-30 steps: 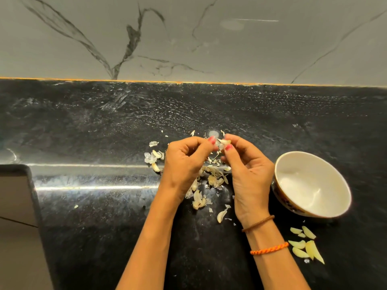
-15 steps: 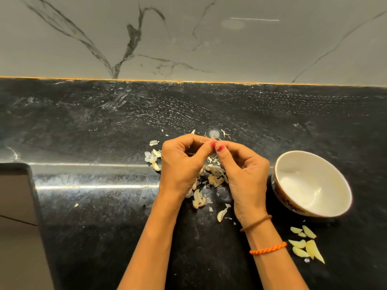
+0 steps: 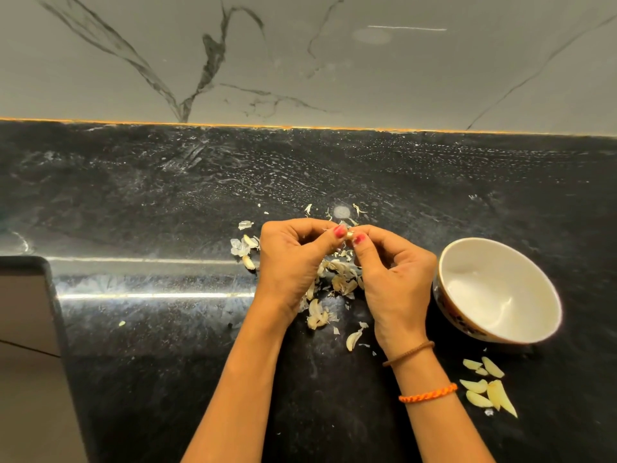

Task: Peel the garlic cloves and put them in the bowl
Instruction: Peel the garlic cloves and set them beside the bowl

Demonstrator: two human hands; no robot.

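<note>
My left hand (image 3: 292,262) and my right hand (image 3: 394,279) meet above the black counter, thumbs tip to tip, pinching one small garlic clove (image 3: 350,234) between them; most of the clove is hidden by the fingers. Under and between the hands lies a heap of garlic skins and cloves (image 3: 337,285). A white bowl (image 3: 547,315) with a patterned outside stands tilted to the right of my right hand, and its inside looks empty. Several peeled yellowish cloves (image 3: 489,387) lie on the counter in front of the bowl.
A few loose skins and cloves (image 3: 245,247) lie left of my left hand. A single clove (image 3: 353,339) lies near my right wrist. The counter's edge drops off at the near left (image 3: 50,295). A grey marble wall (image 3: 300,61) rises behind.
My hands have closed together from slightly apart; the thumbs now meet over the clove, and the loose skin seen a second ago at the fingertips is gone from view.
</note>
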